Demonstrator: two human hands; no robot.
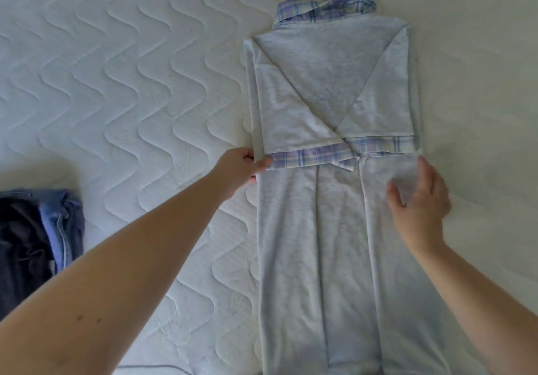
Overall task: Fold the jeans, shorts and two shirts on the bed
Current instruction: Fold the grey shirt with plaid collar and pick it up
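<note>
A light grey shirt point(329, 214) with a purple plaid collar and plaid cuffs lies face down on the bed, collar away from me. Both sides are folded in and the two sleeves cross over its back. My left hand point(238, 168) pinches the shirt's left edge at the plaid cuff. Over the shirt's right edge, just below the other cuff, my right hand point(419, 200) hovers or lightly touches the cloth with relaxed fingers. Dark jeans and a blue denim piece point(37, 237) lie bunched at the left edge of the view.
The white quilted mattress point(131, 89) stretches all around the shirt, with bare surface to the left, right and beyond the collar. A thin dark cord point(151, 366) lies on it near the bottom edge.
</note>
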